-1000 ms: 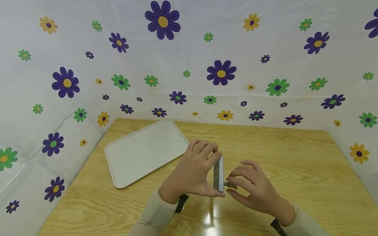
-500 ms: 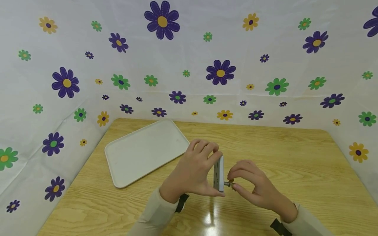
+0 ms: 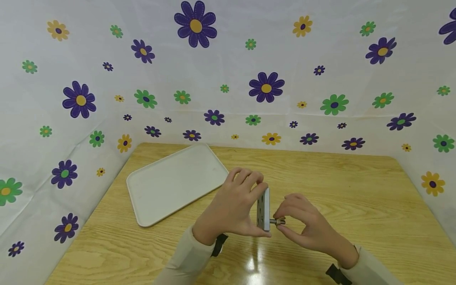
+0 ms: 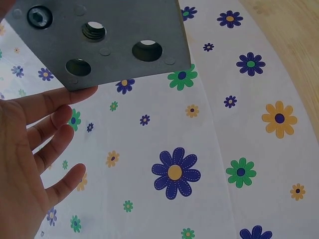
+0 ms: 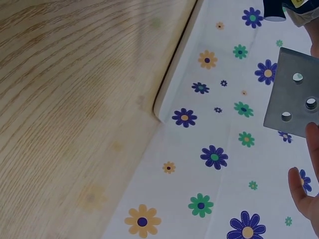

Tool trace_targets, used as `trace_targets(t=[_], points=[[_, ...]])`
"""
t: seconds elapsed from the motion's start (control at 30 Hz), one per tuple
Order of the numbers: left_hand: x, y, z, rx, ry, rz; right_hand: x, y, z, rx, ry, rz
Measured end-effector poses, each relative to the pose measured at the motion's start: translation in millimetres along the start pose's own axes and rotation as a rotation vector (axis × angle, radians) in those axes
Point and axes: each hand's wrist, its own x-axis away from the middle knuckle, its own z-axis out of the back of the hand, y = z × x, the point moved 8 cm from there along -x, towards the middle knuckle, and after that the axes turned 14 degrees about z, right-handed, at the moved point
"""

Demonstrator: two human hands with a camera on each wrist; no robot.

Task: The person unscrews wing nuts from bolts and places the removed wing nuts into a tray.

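Observation:
In the head view the left hand (image 3: pixel 233 208) holds a grey metal plate (image 3: pixel 266 209) upright by its edges, the thumb below and a finger above. A bolt (image 3: pixel 272 221) sticks out from the plate's right face, with a brass-toned piece (image 3: pixel 280 221) on its outer part. Thumb and index finger of the right hand (image 3: pixel 310 225) pinch that piece. The left wrist view shows the left hand (image 4: pixel 35 149) at a lower corner of the plate (image 4: pixel 114 55), which has several round holes and a round fastener (image 4: pixel 40 17) in one. In the right wrist view the plate (image 5: pixel 291 94) is partly cut off.
A white tray (image 3: pixel 174 184) lies at an angle on the wooden table (image 3: pixel 331 186), left of and behind the hands. White cloth (image 3: pixel 221 67) printed with flowers surrounds the table's back and sides.
The right hand's fingers have shifted around the bolt's outer end; its thumb has moved slightly left since half a second ago. The left hand and the plate have stayed almost still.

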Motion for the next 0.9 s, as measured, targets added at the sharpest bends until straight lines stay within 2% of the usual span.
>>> trace_targets(t=[0.13, 0.33, 0.4, 0.47, 0.7, 0.9], points=[[0.3, -0.5, -0.3, 0.001, 0.000, 0.002, -2.4, -2, 0, 0.046, 0.006, 0.034], [0.4, -1.0, -0.2, 0.004, 0.010, 0.002, -5.8, -10, 1, 0.229, -0.013, 0.116], [0.3, -1.0, 0.0, 0.003, 0.014, -0.001, -5.9, -11, 0, 0.255, -0.017, 0.130], [0.1, -1.0, -0.1, 0.002, 0.018, -0.002, -5.5, -10, 0, 0.232, -0.016, 0.117], [-0.1, -0.5, -0.8, 0.012, 0.027, -0.005, -2.1, 0, 5, -0.008, 0.004, -0.016], [-0.2, -1.0, -0.3, 0.014, 0.020, -0.002, -2.7, 3, 4, -0.053, -0.007, -0.038]])
